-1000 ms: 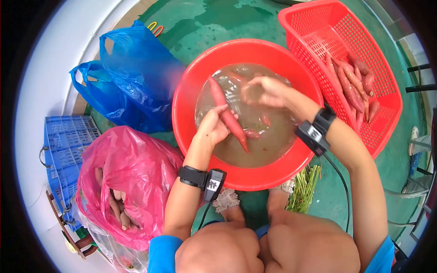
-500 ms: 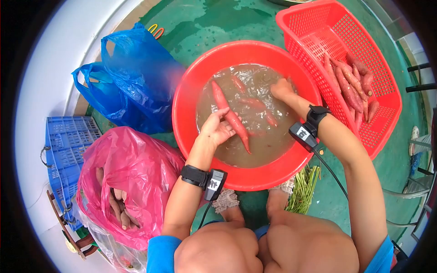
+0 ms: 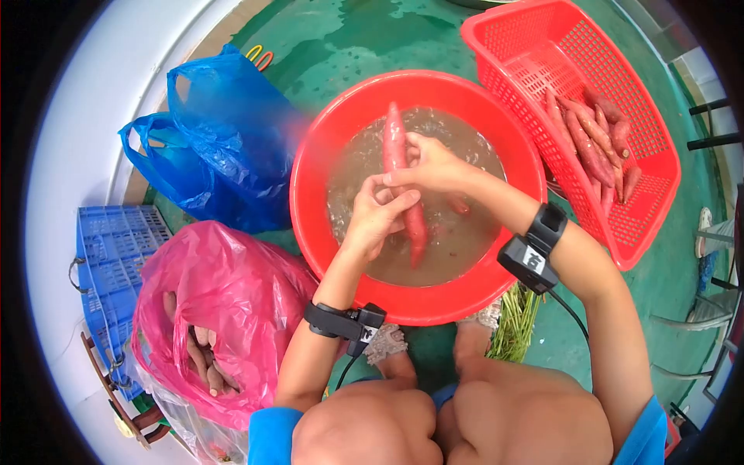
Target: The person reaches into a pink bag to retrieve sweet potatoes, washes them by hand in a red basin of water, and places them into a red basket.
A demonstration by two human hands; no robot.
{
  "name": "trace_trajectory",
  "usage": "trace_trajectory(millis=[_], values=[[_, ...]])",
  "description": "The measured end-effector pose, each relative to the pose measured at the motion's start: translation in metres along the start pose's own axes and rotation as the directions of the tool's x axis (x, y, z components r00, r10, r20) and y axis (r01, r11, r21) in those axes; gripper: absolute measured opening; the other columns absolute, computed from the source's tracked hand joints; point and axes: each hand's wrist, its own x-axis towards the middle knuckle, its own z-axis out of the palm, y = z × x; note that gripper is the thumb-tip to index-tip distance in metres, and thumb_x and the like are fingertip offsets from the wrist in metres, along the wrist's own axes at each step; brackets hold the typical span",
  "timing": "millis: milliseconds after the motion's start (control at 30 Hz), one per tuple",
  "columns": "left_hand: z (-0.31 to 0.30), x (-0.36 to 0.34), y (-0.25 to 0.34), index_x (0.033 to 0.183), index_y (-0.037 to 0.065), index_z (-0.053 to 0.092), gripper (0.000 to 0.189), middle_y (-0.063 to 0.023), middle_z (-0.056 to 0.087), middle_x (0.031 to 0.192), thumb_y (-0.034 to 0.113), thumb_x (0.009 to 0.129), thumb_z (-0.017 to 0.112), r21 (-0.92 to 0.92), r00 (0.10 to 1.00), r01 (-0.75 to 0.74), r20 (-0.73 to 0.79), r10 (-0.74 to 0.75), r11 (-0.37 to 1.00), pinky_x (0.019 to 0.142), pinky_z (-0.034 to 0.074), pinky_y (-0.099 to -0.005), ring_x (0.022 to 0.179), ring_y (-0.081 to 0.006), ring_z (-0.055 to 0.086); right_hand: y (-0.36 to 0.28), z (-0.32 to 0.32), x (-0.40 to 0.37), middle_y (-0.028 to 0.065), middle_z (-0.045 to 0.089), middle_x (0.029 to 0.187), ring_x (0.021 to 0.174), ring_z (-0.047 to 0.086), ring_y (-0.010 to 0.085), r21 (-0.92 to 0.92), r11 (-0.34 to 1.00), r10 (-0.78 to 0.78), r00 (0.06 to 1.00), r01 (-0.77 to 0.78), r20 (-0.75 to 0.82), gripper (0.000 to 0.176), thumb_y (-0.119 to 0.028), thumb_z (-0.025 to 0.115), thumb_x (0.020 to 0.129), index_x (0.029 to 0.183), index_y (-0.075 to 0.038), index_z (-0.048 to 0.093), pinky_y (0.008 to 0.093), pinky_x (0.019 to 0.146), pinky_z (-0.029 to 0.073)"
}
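A long, wet pink-red sweet potato is held above murky water in a round red basin. My left hand grips its lower half, fingers curled round it. Higher up, my right hand closes on its middle from the right side, with the thumb across the front. Part of another sweet potato shows in the water below my right wrist; the hands and the cloudy water hide whatever else lies there.
A red perforated basket with several sweet potatoes stands at the right. To the left are blue plastic bags, a pink bag of unwashed roots and a blue crate. Green stalks lie by my foot.
My right hand has come out of the water and moved left onto the sweet potato. The sweet potato has shifted right and stands more upright in the view.
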Motion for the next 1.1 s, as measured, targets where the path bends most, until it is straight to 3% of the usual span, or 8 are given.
trace_trajectory(millis=[267,400,467,533,667,867,1000,1100], values=[[0.006,-0.004,0.012,0.101,0.003,0.035,0.050,-0.0123,0.057,0.091,0.015,0.069,0.071,0.202,0.995,-0.062,0.085,0.046,0.977,0.067,0.050,-0.0334,0.080,-0.0186,0.058,-0.013,0.002,-0.007,0.0066,0.059,0.068,0.061,0.056,0.0120,0.361,0.925,0.222,0.939,-0.118,-0.263,0.044,-0.040,0.054,0.080,0.083,0.004,0.056,0.0271,0.055,0.046],[0.011,-0.009,0.013,0.110,-0.001,0.028,0.066,-0.0164,0.056,0.089,0.013,0.064,0.074,0.250,0.991,-0.123,0.073,0.108,0.960,0.065,0.049,-0.0298,0.078,-0.0193,0.058,-0.024,0.000,-0.012,0.0101,0.059,0.085,0.079,0.056,0.0157,0.554,0.828,0.203,0.967,-0.088,-0.151,0.050,-0.045,0.047,0.083,0.086,0.004,0.057,0.0264,0.062,0.048],[0.010,-0.010,0.014,0.109,-0.003,0.039,0.054,-0.0115,0.059,0.087,0.009,0.067,0.071,0.144,0.990,-0.126,0.088,0.114,0.982,0.065,0.048,-0.0286,0.078,-0.0164,0.058,-0.025,0.001,-0.017,0.0125,0.056,0.094,0.087,0.055,0.0188,0.495,0.867,0.138,0.981,-0.055,-0.133,0.048,-0.042,0.054,0.079,0.092,0.005,0.054,0.0280,0.067,0.048],[0.006,-0.008,0.015,0.094,-0.004,0.052,0.035,-0.0108,0.061,0.081,0.006,0.066,0.070,0.439,0.975,-0.222,0.130,0.183,0.871,0.063,0.047,-0.0275,0.074,-0.0155,0.058,-0.018,0.005,-0.023,0.0134,0.056,0.095,0.087,0.055,0.0193,-0.065,0.952,-0.307,0.925,0.300,-0.224,0.051,-0.037,0.063,0.073,0.099,0.005,0.050,0.0296,0.068,0.048],[0.011,-0.010,0.008,0.087,-0.005,0.056,0.032,-0.0125,0.063,0.078,0.014,0.065,0.071,0.779,0.891,-0.325,0.061,0.450,0.537,0.061,0.048,-0.0289,0.066,-0.0174,0.060,-0.033,0.008,-0.031,0.0094,0.058,0.082,0.076,0.056,0.0134,0.191,0.958,-0.161,0.952,0.214,-0.261,0.047,-0.028,0.068,0.068,0.097,0.003,0.048,0.0272,0.065,0.047],[0.023,-0.017,0.008,0.089,-0.002,0.056,0.039,-0.0153,0.062,0.080,0.021,0.062,0.073,0.835,0.853,-0.324,0.055,0.519,0.445,0.061,0.047,-0.0292,0.070,-0.0187,0.062,-0.050,0.004,-0.030,0.0034,0.053,0.062,0.058,0.048,0.0074,0.344,0.938,0.137,0.884,0.029,-0.446,0.034,-0.031,0.055,0.081,0.068,0.001,0.055,0.0254,0.052,0.040],[0.027,-0.018,0.014,0.096,0.000,0.053,0.044,-0.0171,0.061,0.082,0.022,0.064,0.072,0.871,0.832,-0.296,0.034,0.554,0.391,0.063,0.046,-0.0322,0.074,-0.0247,0.061,-0.044,-0.004,-0.025,0.0057,0.055,0.063,0.064,0.052,0.0097,0.491,0.871,0.210,0.892,0.015,-0.400,0.047,-0.042,0.048,0.083,0.064,0.000,0.056,0.0258,0.061,0.042],[0.022,-0.016,0.010,0.097,0.001,0.050,0.041,-0.0183,0.057,0.088,0.022,0.066,0.069,0.897,0.838,-0.265,0.033,0.544,0.353,0.069,0.043,-0.0392,0.083,-0.0340,0.054,-0.045,-0.012,-0.025,0.0085,0.057,0.077,0.077,0.053,0.0116,0.620,0.780,0.175,0.981,-0.083,-0.089,0.043,-0.040,0.051,0.081,0.083,0.003,0.055,0.0249,0.072,0.042]])
